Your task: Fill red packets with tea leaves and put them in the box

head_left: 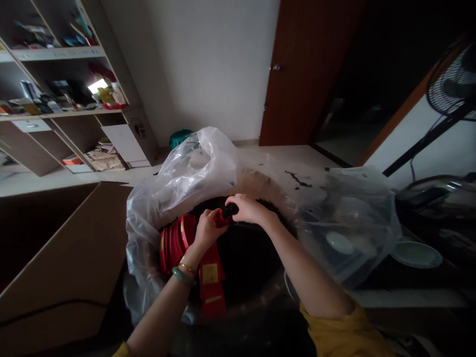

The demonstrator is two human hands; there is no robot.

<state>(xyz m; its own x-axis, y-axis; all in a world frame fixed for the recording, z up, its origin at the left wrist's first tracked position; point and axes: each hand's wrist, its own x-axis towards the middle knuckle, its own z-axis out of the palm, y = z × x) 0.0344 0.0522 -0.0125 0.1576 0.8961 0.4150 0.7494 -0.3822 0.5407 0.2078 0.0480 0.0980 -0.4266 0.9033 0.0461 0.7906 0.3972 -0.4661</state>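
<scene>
My left hand (pixel 207 231), with a green bangle on its wrist, is closed round a small red packet (pixel 220 218) whose mouth faces my right hand. Between the fingers of my right hand (pixel 250 208) is a clump of dark dried leaves (pixel 230 210), held right at the packet's opening. Both hands are above a wide round container lined with a clear plastic bag (pixel 143 218). Dark loose material (pixel 251 258) fills it. A row of red packets (pixel 173 243) leans inside at the left, and flat red packets with gold labels (pixel 211 282) lie below my left wrist.
An open cardboard box (pixel 74 258) stands at the left. At the right are a clear plastic bag (pixel 345 223), a pale dish (pixel 416 254) and a standing fan (pixel 453 84). Dark scraps (pixel 297 179) lie on the floor ahead, before a brown door (pixel 305 74) and shelves (pixel 67 114).
</scene>
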